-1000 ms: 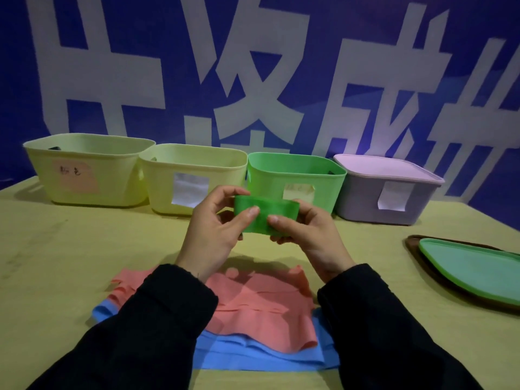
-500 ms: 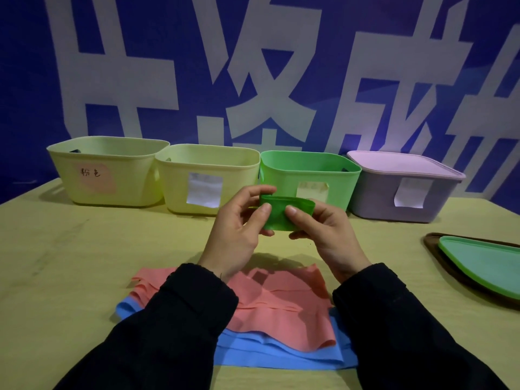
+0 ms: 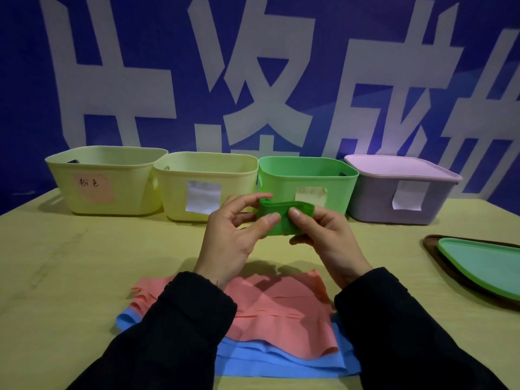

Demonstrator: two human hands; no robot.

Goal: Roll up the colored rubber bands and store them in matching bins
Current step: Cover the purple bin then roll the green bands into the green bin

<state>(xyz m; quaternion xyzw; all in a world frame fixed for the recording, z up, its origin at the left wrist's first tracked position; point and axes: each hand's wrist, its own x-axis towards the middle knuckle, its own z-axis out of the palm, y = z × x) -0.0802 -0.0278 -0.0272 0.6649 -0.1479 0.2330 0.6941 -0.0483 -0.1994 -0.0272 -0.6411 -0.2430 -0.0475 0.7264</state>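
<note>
Table fills lower frame. Four bins in row across middle: yellow bin at left with pink label, second yellow bin, green bin centre-right, lidded lilac bin right. Green lid on dark tray, right edge. Pink bands over blue bands, lower centre. Left hand and right hand, centre, both pinch green band, rolled, held above table in front of green bin; thumbs on near face, fingers curled behind.

Dim, soft-focused wide-angle view, edges visibly bowed.
</note>
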